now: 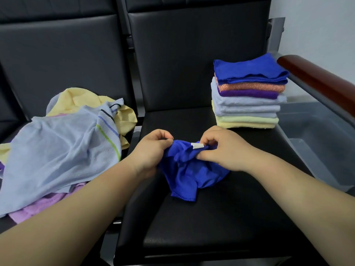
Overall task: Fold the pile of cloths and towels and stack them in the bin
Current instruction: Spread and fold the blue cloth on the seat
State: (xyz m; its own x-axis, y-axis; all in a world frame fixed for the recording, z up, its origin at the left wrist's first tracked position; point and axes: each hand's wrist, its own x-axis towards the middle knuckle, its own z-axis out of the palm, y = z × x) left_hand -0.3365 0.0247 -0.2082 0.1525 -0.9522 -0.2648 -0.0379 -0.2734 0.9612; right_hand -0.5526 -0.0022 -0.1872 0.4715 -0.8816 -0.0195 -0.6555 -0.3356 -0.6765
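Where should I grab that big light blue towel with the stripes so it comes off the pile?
Probably pinch the striped edge of the light blue towel, coming from above on the right. That end lies on top, humped up and free, while the rest drapes flat over the purple cloth.

Before me is a row of black padded seats. One seat cushion [201,217] lies near and centre, with its backrest [192,54] rising at the far side. A neighbouring backrest [63,54] stands to the left. A reddish-brown wooden armrest [317,77] runs along the right, in front of a pale wall [326,25].
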